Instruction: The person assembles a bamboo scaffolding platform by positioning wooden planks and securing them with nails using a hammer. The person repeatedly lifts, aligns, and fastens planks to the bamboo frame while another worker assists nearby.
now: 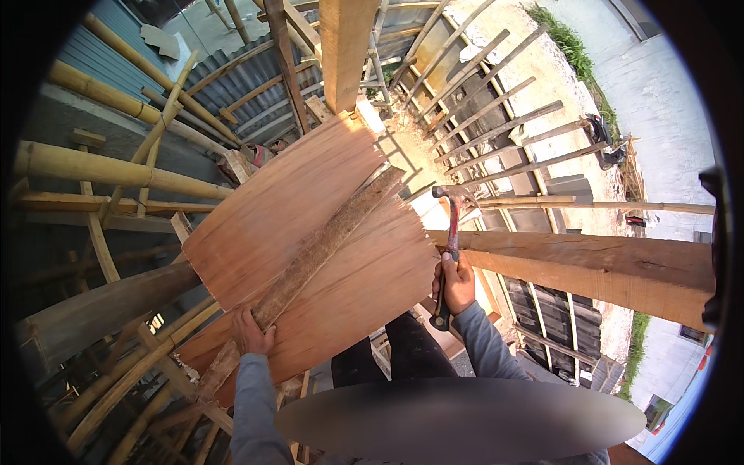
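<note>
A reddish-brown plywood sheet (pixel 271 198) with jagged edges lies in front of me, high above the ground. Across it, slanting from lower left to upper right, runs a rough wooden batten (pixel 329 244). My left hand (pixel 249 333) is closed over the batten near its lower end, thumb on the right side. Right of the plywood, my right hand (pixel 456 280) grips a claw hammer (pixel 453 217) by its dark handle. The hammer is upright, its metal head at the top and apart from the batten. No nail can be made out.
A thick timber beam (pixel 581 267) runs off to the right, and a square wooden post (pixel 343 58) rises beyond the plywood. Bamboo poles (pixel 116 167) crowd the left. Slanted wooden poles (pixel 504 116) stand at the far right, with the ground far below.
</note>
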Demonstrator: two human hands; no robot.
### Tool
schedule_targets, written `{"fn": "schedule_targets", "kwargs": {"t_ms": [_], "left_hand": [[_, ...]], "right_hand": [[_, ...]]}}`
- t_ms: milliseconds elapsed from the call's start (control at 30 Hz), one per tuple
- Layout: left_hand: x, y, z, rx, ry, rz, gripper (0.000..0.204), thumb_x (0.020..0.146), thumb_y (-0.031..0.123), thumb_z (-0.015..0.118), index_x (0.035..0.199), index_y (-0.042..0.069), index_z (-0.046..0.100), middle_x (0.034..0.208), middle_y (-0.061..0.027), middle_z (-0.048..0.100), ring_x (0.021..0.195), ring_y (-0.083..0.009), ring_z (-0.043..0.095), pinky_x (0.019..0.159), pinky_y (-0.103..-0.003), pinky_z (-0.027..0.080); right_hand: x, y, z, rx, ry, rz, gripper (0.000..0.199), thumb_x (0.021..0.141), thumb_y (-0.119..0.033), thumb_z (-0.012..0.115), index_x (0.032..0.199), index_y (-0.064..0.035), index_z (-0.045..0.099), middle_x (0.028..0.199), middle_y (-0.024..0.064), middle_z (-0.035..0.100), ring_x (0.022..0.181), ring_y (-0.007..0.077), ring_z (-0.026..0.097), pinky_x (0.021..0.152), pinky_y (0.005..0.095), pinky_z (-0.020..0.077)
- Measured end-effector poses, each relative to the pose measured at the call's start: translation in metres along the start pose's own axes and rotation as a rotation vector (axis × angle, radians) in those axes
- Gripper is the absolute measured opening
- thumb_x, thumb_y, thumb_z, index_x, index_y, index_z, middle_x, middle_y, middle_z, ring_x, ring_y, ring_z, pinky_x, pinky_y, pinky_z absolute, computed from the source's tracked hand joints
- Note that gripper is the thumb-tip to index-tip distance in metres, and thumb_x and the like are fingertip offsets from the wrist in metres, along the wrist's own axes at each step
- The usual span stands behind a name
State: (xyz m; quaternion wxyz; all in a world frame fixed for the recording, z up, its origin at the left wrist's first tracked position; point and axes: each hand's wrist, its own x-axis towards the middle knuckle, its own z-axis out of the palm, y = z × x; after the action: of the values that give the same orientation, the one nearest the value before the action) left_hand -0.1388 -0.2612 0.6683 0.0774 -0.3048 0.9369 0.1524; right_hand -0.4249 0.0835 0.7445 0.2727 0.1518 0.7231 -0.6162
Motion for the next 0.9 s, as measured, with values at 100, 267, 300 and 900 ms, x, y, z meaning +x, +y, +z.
{"fn": "schedule_targets", "kwargs": {"t_ms": [100, 267, 300, 900], "left_hand": [[0.011, 0.019, 0.0, 0.047, -0.013, 0.016, 0.091, 0.064, 0.03, 0.086, 0.139, 0.008, 0.041, 0.129, -0.0183, 0.046, 0.124, -0.0374, 0.041, 0.108, -0.051, 0.031], [0.052, 0.058, 0.018, -0.032, 0.02, 0.137, 0.094, 0.065, 0.035, 0.085, 0.146, 0.018, 0.041, 0.12, -0.0145, 0.048, 0.114, -0.0345, 0.045, 0.1, -0.05, 0.037], [0.056, 0.059, 0.019, -0.026, -0.006, 0.12, 0.093, 0.065, 0.036, 0.085, 0.145, 0.017, 0.043, 0.119, -0.0139, 0.049, 0.112, -0.034, 0.046, 0.098, -0.049, 0.038], [0.059, 0.048, 0.021, -0.012, -0.019, 0.25, 0.091, 0.065, 0.04, 0.084, 0.142, 0.013, 0.045, 0.12, -0.0134, 0.05, 0.111, -0.0358, 0.047, 0.096, -0.05, 0.041]], "right_hand": [[0.004, -0.003, 0.014, -0.208, -0.1, 0.034, 0.027, 0.1, -0.027, 0.054, 0.112, -0.0035, 0.049, 0.067, 0.0063, 0.054, 0.05, 0.0174, 0.057, 0.044, 0.0303, 0.0465], [-0.01, -0.003, 0.023, -0.718, -0.16, -0.728, 0.033, 0.09, -0.015, 0.066, 0.118, -0.0026, 0.053, 0.077, 0.0169, 0.061, 0.067, 0.0321, 0.065, 0.058, 0.0402, 0.0499], [-0.011, -0.003, 0.024, -0.735, -0.196, -0.82, 0.034, 0.089, -0.014, 0.066, 0.118, -0.0029, 0.053, 0.079, 0.0165, 0.061, 0.067, 0.0318, 0.065, 0.058, 0.04, 0.05], [0.03, -0.02, 0.06, -0.813, -0.073, -0.731, 0.023, 0.08, -0.005, 0.071, 0.094, -0.003, 0.053, 0.073, 0.0161, 0.06, 0.061, 0.0344, 0.061, 0.056, 0.0394, 0.0491]]}}
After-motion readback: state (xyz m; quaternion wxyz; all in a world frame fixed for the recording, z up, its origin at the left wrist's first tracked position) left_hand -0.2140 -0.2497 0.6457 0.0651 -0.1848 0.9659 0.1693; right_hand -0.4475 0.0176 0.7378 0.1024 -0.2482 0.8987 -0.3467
